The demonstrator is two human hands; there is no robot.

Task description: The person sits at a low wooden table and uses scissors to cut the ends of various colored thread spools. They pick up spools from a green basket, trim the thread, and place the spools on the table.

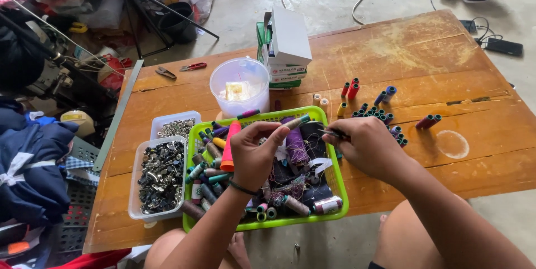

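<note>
Green plastic basket (335, 188) sits at the near edge of our wooden worktop (424, 51), and it is still heaped with thread spools, so most of the sorting looks undone. A smaller share seems finished: a cluster of little spools (375, 113) stands upright on the bare wood to the right of the basket, with a few red ones (350, 89) and a loose pair (428, 121) lying apart.

Our left hand (254, 151) is raised over the basket's middle, wrist bent, thumb and forefinger pinching a small teal-ended spool (297, 122) that points toward the other hand. Our right hand (368, 146) hovers over the basket's right rim, fingers curled inward, its grip pressed on a thin dark tool (333, 132), possibly snips or tweezers; the view is too small to say which. Its tip lies just beside the spool's end.

Left of the basket stand two clear tubs of metal fasteners (162, 177).
</note>
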